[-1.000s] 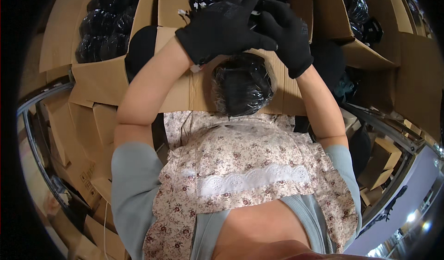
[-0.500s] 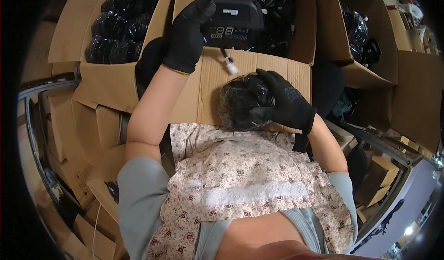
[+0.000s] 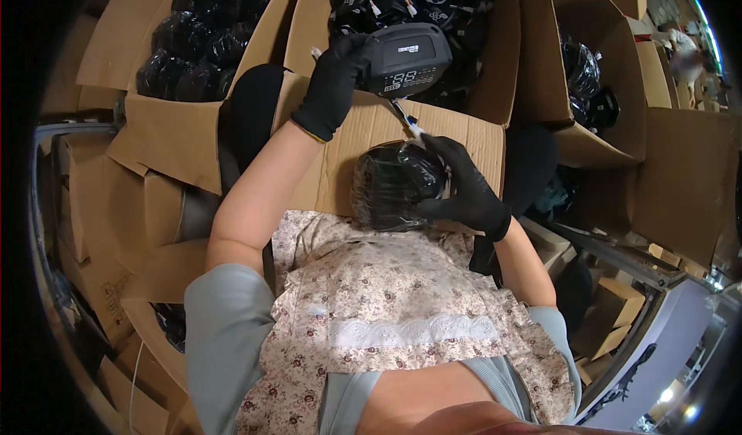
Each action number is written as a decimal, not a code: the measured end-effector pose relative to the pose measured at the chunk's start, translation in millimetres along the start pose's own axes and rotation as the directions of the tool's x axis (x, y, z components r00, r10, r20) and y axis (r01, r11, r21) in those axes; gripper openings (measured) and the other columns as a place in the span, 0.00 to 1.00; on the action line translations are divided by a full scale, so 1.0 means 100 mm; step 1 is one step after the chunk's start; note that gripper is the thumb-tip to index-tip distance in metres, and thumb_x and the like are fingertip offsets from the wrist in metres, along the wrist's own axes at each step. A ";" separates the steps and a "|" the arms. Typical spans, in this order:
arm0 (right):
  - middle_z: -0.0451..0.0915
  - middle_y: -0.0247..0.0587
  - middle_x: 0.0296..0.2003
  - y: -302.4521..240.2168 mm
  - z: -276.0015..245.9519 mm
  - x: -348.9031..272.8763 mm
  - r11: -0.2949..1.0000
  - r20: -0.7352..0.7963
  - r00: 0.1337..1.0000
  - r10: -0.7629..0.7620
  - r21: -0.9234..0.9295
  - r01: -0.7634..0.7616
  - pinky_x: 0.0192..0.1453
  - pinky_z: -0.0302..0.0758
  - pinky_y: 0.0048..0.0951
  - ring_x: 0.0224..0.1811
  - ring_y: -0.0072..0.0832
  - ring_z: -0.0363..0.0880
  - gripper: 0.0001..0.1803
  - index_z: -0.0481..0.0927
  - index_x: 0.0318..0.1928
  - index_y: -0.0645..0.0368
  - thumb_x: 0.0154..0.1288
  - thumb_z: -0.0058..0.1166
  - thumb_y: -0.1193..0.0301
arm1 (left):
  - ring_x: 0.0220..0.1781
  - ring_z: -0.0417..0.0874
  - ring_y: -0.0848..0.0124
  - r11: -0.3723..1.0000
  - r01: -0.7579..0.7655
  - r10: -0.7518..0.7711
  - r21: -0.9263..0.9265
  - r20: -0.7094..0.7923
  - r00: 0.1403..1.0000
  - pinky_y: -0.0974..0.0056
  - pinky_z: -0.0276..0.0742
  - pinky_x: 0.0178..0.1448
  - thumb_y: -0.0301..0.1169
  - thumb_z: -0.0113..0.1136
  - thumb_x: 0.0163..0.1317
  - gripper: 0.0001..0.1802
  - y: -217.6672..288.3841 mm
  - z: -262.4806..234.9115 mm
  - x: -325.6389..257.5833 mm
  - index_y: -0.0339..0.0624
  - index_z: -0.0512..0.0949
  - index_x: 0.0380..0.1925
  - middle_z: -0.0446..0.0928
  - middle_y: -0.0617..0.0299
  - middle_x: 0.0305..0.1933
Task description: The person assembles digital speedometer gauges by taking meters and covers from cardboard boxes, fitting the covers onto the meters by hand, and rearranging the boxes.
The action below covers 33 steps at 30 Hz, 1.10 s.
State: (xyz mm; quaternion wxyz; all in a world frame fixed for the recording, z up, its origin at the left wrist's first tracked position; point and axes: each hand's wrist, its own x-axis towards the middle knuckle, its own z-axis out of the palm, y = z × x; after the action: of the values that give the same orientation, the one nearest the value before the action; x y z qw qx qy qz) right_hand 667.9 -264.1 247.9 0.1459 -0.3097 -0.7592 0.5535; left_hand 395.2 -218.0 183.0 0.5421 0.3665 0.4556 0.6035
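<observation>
In my black-gloved left hand (image 3: 334,79) is a black display unit (image 3: 410,58), held up by its left side with the dark screen facing me. A short cable (image 3: 399,110) with a white connector hangs from its lower edge. Below it, a bundle of black pieces (image 3: 382,189) wrapped in clear plastic rests on the cardboard flap (image 3: 317,180) by my apron. My black-gloved right hand (image 3: 468,191) holds the bundle's right side, thumb at the front. Its index finger is near the connector; whether they touch I cannot tell.
An open carton (image 3: 502,71) ahead holds many loose black units with cables. Plastic-wrapped black bundles (image 3: 185,37) fill a carton at the far left. Another carton (image 3: 610,137) at the right holds more wrapped pieces. Folded cardboard (image 3: 93,226) lies at the left.
The display unit has come slightly lower and tilted, and its connector now hangs close to my right index finger. The right hand stays at the wrapped bundle. The whole view has shifted a little.
</observation>
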 end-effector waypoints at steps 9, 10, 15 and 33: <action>0.59 0.48 0.60 -0.14 -0.20 0.27 0.879 -0.536 0.773 -0.339 -0.473 0.058 0.63 0.72 0.39 0.62 0.41 0.67 0.53 0.67 0.65 0.52 0.34 0.80 0.66 | 0.48 0.79 0.77 0.995 0.097 -0.095 -0.035 0.065 0.993 0.70 0.76 0.54 0.38 0.58 0.67 0.19 0.23 0.27 -0.23 0.37 0.76 0.53 0.79 0.62 0.47; 0.57 0.49 0.61 -0.15 -0.16 0.38 0.860 -0.548 0.736 -0.399 -0.502 0.093 0.63 0.71 0.41 0.62 0.44 0.66 0.51 0.69 0.64 0.52 0.34 0.80 0.65 | 0.48 0.79 0.77 0.997 0.077 -0.078 0.023 0.075 0.994 0.70 0.76 0.54 0.38 0.59 0.66 0.20 0.24 0.30 -0.25 0.37 0.76 0.53 0.79 0.62 0.47; 0.57 0.51 0.61 -0.15 -0.21 0.65 0.739 -0.461 0.720 -0.519 -0.664 0.108 0.62 0.70 0.43 0.61 0.48 0.65 0.49 0.72 0.61 0.50 0.33 0.80 0.62 | 0.49 0.79 0.75 0.995 0.031 -0.016 -0.090 0.157 0.988 0.69 0.75 0.55 0.32 0.60 0.65 0.20 0.38 0.42 -0.34 0.35 0.75 0.55 0.79 0.62 0.49; 0.59 0.51 0.60 -0.11 0.00 0.81 0.569 -0.388 0.710 -0.587 -0.822 0.021 0.64 0.68 0.44 0.62 0.49 0.62 0.45 0.73 0.59 0.49 0.34 0.79 0.67 | 0.36 0.78 0.80 0.957 -0.121 0.120 0.265 0.022 0.993 0.72 0.75 0.41 0.33 0.66 0.60 0.16 0.35 0.45 -0.40 0.35 0.79 0.44 0.82 0.63 0.37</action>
State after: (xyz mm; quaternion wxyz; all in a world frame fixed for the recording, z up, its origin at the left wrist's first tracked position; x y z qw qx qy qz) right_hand 602.7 -215.0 248.1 0.3431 -0.3597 -0.8677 0.0014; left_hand 431.8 -250.2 232.8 0.4517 0.4647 0.5075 0.5679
